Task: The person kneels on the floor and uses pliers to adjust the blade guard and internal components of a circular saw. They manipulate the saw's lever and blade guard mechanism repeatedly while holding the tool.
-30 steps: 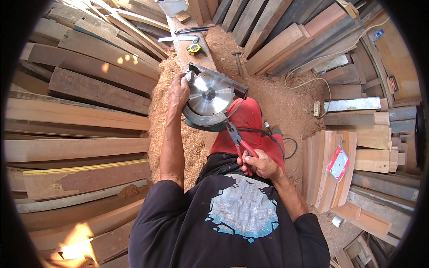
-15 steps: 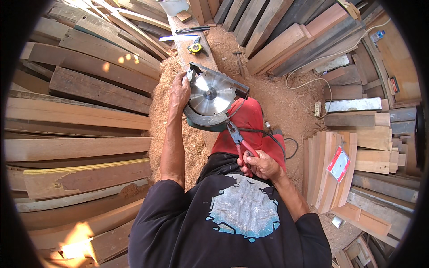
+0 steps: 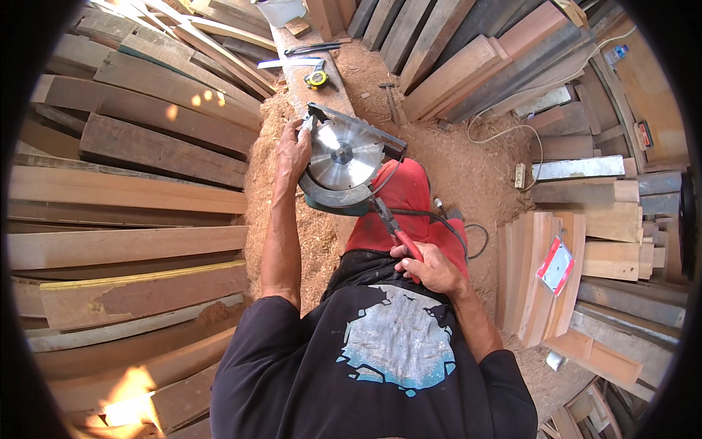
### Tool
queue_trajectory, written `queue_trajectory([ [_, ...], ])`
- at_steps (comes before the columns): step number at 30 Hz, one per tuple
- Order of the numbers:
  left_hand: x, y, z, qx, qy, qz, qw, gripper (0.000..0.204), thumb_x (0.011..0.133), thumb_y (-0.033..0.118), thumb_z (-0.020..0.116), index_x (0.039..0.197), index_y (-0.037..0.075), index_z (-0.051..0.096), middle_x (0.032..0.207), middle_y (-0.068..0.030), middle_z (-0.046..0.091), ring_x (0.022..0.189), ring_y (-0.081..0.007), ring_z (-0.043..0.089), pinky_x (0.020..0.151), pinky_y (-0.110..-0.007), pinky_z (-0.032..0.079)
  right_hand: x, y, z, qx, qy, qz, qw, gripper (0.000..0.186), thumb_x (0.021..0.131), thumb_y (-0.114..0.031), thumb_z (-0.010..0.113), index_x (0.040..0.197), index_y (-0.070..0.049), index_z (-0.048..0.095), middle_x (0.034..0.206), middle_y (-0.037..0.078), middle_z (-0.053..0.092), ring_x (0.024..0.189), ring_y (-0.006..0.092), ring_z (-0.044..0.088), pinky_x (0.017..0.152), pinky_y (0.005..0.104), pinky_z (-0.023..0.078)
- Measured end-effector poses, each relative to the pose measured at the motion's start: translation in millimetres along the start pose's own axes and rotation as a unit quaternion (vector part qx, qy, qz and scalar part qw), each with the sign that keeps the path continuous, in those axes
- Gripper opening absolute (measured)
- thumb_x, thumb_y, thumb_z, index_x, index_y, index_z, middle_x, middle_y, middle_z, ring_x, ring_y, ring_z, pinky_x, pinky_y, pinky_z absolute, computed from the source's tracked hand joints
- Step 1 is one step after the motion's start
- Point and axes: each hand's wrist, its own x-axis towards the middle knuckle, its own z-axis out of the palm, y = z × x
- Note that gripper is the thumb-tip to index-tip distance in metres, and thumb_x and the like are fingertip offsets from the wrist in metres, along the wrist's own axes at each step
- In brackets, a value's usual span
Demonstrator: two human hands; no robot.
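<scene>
My left hand (image 3: 292, 150) grips the left edge of a circular saw (image 3: 342, 156), whose silver blade faces up and whose green housing shows beneath, over my red-clad knee. My right hand (image 3: 428, 267) is closed round red-handled pliers (image 3: 387, 217), their jaws at the saw's lower right edge, by the base of a black cord (image 3: 423, 214). Whether the jaws grip anything there is too small to tell. Beyond the saw, a yellow-and-black tape measure (image 3: 316, 79), a metal square (image 3: 281, 63) and dark tools (image 3: 311, 50) lie on a plank (image 3: 298, 91).
Stacked boards (image 3: 131, 234) line the left; more timber (image 3: 453, 80) stands ahead and to the right, with a red-edged packet (image 3: 556, 267) on boards. A hammer (image 3: 389, 99) lies on sawdust, a power strip (image 3: 519, 175) with a pale cord at right, and a white bucket (image 3: 280, 10) at the top.
The pliers in my right hand have turned slightly, their handles now looking closer together, with my fingers shifted along them. The saw and my left hand have barely moved.
</scene>
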Motion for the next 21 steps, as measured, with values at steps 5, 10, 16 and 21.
queue_trajectory([
  [5,-0.5,5.2,-3.0,-0.019,-0.017,-0.026,0.999,0.045,0.100,0.031,0.056,0.134,0.001,0.060,0.119,-0.0244,0.071,0.110,-0.0351,0.069,0.097,-0.043,0.052,-4.2,-10.4,4.5,-0.192,0.042,-0.089,0.976,0.034,0.094,-0.013,0.061,0.123,0.007,0.063,0.110,0.020,0.071,0.105,0.0292,0.068,0.097,0.0399,0.052],
  [10,-1.2,5.7,-2.8,0.017,-0.001,-0.020,1.000,0.045,0.100,0.031,0.056,0.134,0.002,0.061,0.118,-0.0248,0.071,0.108,-0.0358,0.069,0.096,-0.043,0.053,-3.5,-9.3,7.1,-0.228,0.066,-0.113,0.965,0.033,0.093,-0.012,0.061,0.121,0.006,0.064,0.116,0.024,0.069,0.112,0.0368,0.067,0.100,0.0424,0.050],
  [16,-3.0,10.6,-4.9,0.024,-0.004,-0.018,1.000,0.045,0.100,0.031,0.056,0.134,0.002,0.060,0.117,-0.0248,0.071,0.108,-0.0363,0.069,0.096,-0.044,0.053,-0.5,-10.9,10.4,-0.325,0.110,-0.123,0.931,0.024,0.096,-0.017,0.061,0.106,0.004,0.065,0.100,0.024,0.067,0.099,0.0388,0.067,0.090,0.0468,0.051],
  [21,-4.7,14.9,-5.6,0.032,-0.003,-0.011,0.999,0.046,0.100,0.031,0.056,0.136,0.002,0.059,0.119,-0.0255,0.070,0.109,-0.0368,0.069,0.096,-0.044,0.053,6.8,-1.0,3.5,-0.254,0.070,-0.077,0.962,0.025,0.097,-0.023,0.063,0.095,0.002,0.063,0.087,0.021,0.065,0.083,0.0359,0.066,0.079,0.0458,0.050],
])
